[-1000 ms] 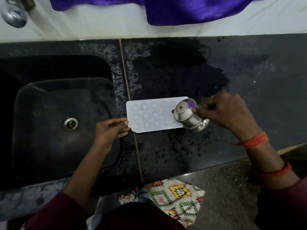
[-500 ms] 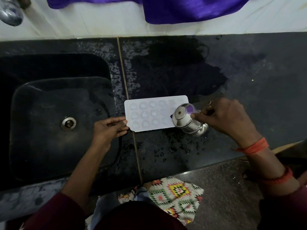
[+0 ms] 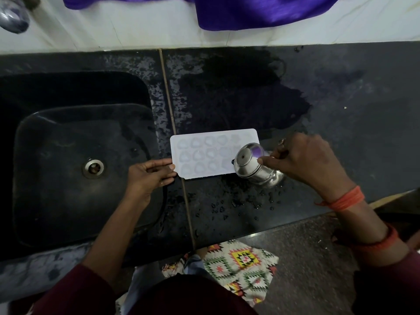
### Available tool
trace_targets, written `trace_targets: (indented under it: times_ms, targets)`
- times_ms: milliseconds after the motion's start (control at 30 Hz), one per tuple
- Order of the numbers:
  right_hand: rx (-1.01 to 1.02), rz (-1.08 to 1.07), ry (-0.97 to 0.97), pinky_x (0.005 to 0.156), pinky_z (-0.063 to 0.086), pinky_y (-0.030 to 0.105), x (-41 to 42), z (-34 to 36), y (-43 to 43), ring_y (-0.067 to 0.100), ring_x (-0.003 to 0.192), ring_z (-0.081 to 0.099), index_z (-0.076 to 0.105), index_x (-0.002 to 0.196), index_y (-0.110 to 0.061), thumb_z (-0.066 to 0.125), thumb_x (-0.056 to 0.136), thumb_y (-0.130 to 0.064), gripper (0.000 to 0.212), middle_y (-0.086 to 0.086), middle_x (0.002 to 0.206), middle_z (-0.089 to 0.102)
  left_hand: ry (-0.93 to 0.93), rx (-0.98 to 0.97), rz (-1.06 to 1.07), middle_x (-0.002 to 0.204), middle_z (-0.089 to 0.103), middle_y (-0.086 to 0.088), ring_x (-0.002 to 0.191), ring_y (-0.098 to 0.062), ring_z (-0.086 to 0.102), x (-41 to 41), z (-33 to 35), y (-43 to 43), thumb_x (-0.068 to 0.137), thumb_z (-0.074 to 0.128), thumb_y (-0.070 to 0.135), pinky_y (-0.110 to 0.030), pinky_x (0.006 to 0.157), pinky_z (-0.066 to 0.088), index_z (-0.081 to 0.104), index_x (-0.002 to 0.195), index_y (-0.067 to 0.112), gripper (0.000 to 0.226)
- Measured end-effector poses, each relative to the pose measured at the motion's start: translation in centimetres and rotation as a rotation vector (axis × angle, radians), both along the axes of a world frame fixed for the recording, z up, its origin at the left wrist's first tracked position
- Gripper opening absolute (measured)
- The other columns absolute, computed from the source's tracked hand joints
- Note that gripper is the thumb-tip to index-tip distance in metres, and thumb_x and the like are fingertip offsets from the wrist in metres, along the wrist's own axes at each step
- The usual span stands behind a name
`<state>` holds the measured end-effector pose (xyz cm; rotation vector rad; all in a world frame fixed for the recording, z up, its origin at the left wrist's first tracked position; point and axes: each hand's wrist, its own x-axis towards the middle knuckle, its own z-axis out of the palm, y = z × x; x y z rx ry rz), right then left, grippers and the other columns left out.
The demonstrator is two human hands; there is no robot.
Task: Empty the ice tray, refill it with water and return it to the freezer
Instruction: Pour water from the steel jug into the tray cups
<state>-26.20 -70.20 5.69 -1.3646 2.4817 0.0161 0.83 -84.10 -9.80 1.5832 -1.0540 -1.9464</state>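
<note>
A white ice tray (image 3: 204, 153) with rounded moulds lies flat on the black counter (image 3: 341, 133), just right of the sink. My left hand (image 3: 150, 176) holds its left end, fingertips on the corner. My right hand (image 3: 304, 160) grips a small steel pot (image 3: 254, 167) and tips it sideways, its mouth over the tray's right end. Whether water flows is not visible.
A black sink (image 3: 68, 167) with a steel drain (image 3: 93, 167) lies to the left. A tap (image 3: 13, 17) shows at the top left. Purple cloth (image 3: 250, 10) hangs on the white wall. Water drops wet the counter front. A patterned mat (image 3: 241, 260) lies on the floor.
The pot stays tilted over the tray's right end and both hands keep their hold; only the camera has shifted slightly.
</note>
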Motion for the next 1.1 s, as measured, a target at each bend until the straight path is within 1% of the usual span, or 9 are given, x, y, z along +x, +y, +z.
trace_targets:
  times_ms: [67, 200, 333, 467, 567, 733, 900, 1033, 1100]
  targets:
    - [0.001, 0.003, 0.003, 0.065, 0.037, 0.031, 0.1, 0.1, 0.1, 0.030, 0.068, 0.058, 0.071, 0.070, -0.023, 0.074, 0.077, -0.061, 0.039, -0.004, 0.057, 0.045, -0.001, 0.001, -0.005, 0.076, 0.079, -0.004, 0.070, -0.013, 0.077, 0.0, 0.0, 0.0, 0.084, 0.079, 0.002, -0.021, 0.062, 0.061, 0.076, 0.093, 0.009, 0.012]
    - [-0.001, -0.008, -0.013, 0.065, 0.036, 0.030, 0.1, 0.3, 0.2, 0.023, 0.061, 0.048, 0.052, 0.055, -0.028, 0.075, 0.078, -0.059, 0.045, -0.007, 0.054, 0.045, 0.004, -0.002, -0.002, 0.075, 0.078, -0.004, 0.070, -0.013, 0.077, 0.0, 0.0, 0.0, 0.084, 0.079, 0.003, -0.021, 0.062, 0.061, 0.076, 0.093, 0.008, 0.011]
    - [-0.018, 0.003, -0.010, 0.065, 0.038, 0.030, 0.2, 0.2, 0.4, 0.025, 0.063, 0.053, 0.066, 0.064, -0.027, 0.075, 0.078, -0.059, 0.036, -0.006, 0.055, 0.048, 0.010, -0.002, -0.002, 0.075, 0.078, -0.004, 0.070, -0.013, 0.077, 0.1, 0.2, 0.2, 0.084, 0.078, 0.001, -0.021, 0.061, 0.060, 0.075, 0.094, 0.008, 0.012]
    - [-0.052, -0.001, 0.003, 0.067, 0.038, 0.030, 0.0, -0.1, 0.7, 0.024, 0.065, 0.055, 0.065, 0.062, -0.028, 0.074, 0.077, -0.061, 0.037, -0.006, 0.058, 0.052, 0.014, 0.000, -0.004, 0.076, 0.079, -0.005, 0.071, -0.014, 0.077, 0.3, 0.3, 0.3, 0.084, 0.078, 0.001, -0.021, 0.062, 0.060, 0.075, 0.094, 0.007, 0.012]
    - [-0.074, -0.003, 0.003, 0.066, 0.039, 0.029, -0.1, -0.1, 0.8, 0.022, 0.063, 0.052, 0.076, 0.075, -0.024, 0.074, 0.077, -0.061, 0.038, -0.002, 0.062, 0.056, 0.013, 0.004, 0.001, 0.078, 0.079, -0.006, 0.072, -0.015, 0.077, 0.5, 0.4, 0.2, 0.084, 0.079, 0.001, -0.022, 0.063, 0.061, 0.075, 0.094, 0.007, 0.013]
    - [-0.093, 0.012, 0.003, 0.065, 0.041, 0.030, 0.2, 0.2, 0.6, 0.025, 0.066, 0.060, 0.076, 0.078, -0.024, 0.072, 0.077, -0.064, 0.039, 0.001, 0.067, 0.063, 0.015, 0.008, -0.001, 0.079, 0.079, -0.006, 0.072, -0.015, 0.077, 0.5, 0.4, 0.2, 0.083, 0.079, 0.001, -0.022, 0.063, 0.061, 0.075, 0.094, 0.007, 0.014]
    - [-0.072, 0.028, 0.004, 0.064, 0.040, 0.028, 1.1, 0.0, 0.0, 0.021, 0.062, 0.056, 0.078, 0.083, -0.027, 0.074, 0.077, -0.062, 0.036, -0.002, 0.062, 0.057, 0.017, 0.009, -0.005, 0.083, 0.078, -0.011, 0.073, -0.016, 0.077, 0.7, 0.2, 0.4, 0.081, 0.080, 0.001, -0.023, 0.064, 0.061, 0.076, 0.096, 0.006, 0.016]
    - [-0.068, 0.026, 0.004, 0.068, 0.049, 0.033, 1.7, -0.5, -0.3, 0.030, 0.075, 0.067, 0.078, 0.083, -0.029, 0.072, 0.076, -0.065, 0.038, 0.006, 0.074, 0.070, 0.026, 0.010, -0.001, 0.083, 0.078, -0.011, 0.070, -0.015, 0.077, 0.7, 0.3, 0.4, 0.082, 0.080, 0.000, -0.022, 0.063, 0.061, 0.075, 0.098, 0.004, 0.017]
    - [-0.060, 0.041, 0.003, 0.069, 0.050, 0.034, 2.1, -0.5, -0.5, 0.029, 0.074, 0.066, 0.076, 0.080, -0.027, 0.073, 0.077, -0.063, 0.036, 0.004, 0.068, 0.066, 0.032, 0.010, 0.001, 0.081, 0.078, -0.010, 0.070, -0.015, 0.077, 0.8, 0.4, 0.4, 0.082, 0.080, 0.001, -0.022, 0.063, 0.061, 0.075, 0.098, 0.004, 0.017]
